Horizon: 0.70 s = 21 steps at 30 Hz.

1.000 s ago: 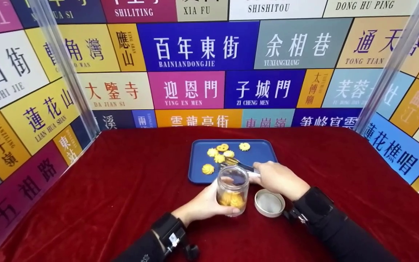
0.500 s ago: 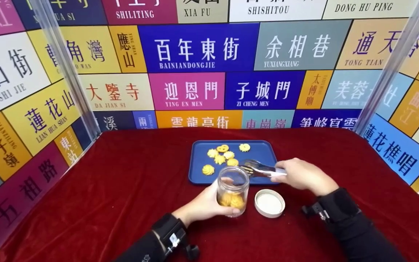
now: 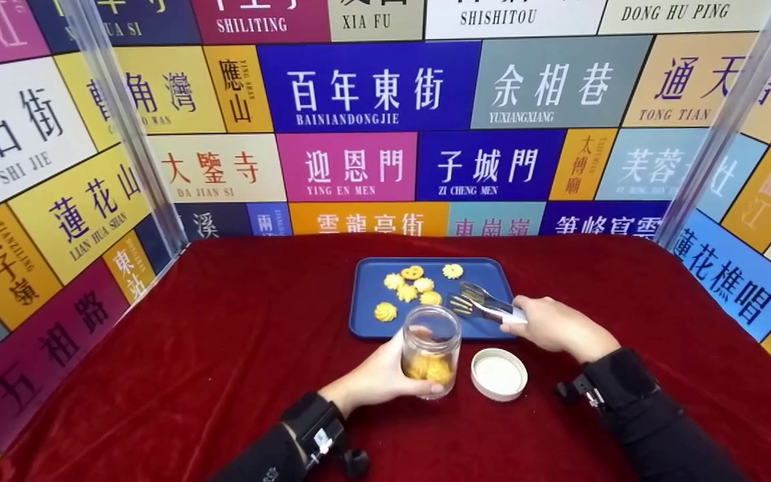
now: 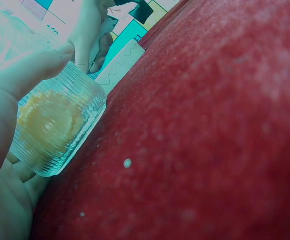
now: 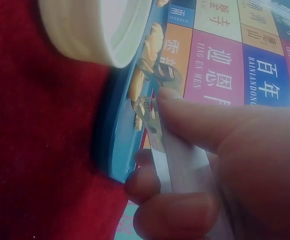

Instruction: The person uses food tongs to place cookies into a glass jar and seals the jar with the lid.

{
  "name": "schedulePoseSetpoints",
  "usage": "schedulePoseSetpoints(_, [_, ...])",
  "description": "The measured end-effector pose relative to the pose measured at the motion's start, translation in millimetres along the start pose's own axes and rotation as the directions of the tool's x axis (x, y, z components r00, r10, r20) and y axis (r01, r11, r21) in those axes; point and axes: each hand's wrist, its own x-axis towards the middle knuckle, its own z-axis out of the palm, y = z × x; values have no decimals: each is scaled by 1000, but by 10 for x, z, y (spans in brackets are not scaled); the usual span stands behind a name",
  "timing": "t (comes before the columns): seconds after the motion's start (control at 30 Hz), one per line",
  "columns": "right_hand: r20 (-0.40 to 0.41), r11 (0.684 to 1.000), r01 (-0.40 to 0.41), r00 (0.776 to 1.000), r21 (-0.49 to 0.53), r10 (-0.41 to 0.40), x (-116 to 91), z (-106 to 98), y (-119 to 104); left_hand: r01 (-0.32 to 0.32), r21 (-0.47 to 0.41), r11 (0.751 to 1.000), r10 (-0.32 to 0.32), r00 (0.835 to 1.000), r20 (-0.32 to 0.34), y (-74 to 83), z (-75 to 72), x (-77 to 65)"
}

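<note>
My left hand (image 3: 375,378) grips a clear glass jar (image 3: 431,331) standing uncapped on the red cloth. A few golden cookies lie in its bottom; one cookie (image 4: 52,117) shows through the ribbed glass in the left wrist view. In my right hand (image 3: 556,325) is a pair of metal tongs (image 3: 489,308) with pale handles and slotted ends. The ends are spread apart over the right part of a blue tray (image 3: 367,281), nothing between them. Several butter cookies (image 3: 385,312) lie on the tray, left of the tongs.
A round, pale lid (image 3: 499,375) lies on the cloth right of the jar, below the tongs. Red velvet cloth (image 3: 225,348) covers the table. Behind it stand walls of coloured name signs (image 3: 365,87), with clear corner posts (image 3: 134,134) at both sides.
My right hand has drawn the tongs to the right, off the cookies, and their ends have spread. A cookie formerly behind them now shows on the tray. My left hand and the jar stay put.
</note>
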Motion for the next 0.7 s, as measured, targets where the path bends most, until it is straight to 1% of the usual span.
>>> schedulePoseSetpoints(0.13, [-29, 999, 20, 999, -33, -21, -16, -7, -26, 5, -10, 1000, -5, 1000, 0, 5, 0, 0])
schedulePoseSetpoints(0.27, [-75, 998, 18, 997, -55, -22, -10, 14, -38, 14, -15, 1000, -14, 1000, -6, 7, -1, -7])
schedulePoseSetpoints(0.53, [-136, 999, 17, 990, -39, -22, 32, 71, 19, 8, 0, 1000, -8, 1000, -7, 2, -4, -8])
schedulePoseSetpoints(0.7, [-155, 1000, 18, 988, -14, -20, 12, 16, 56, 7, 8, 1000, -7, 1000, -8, 16, 5, -8])
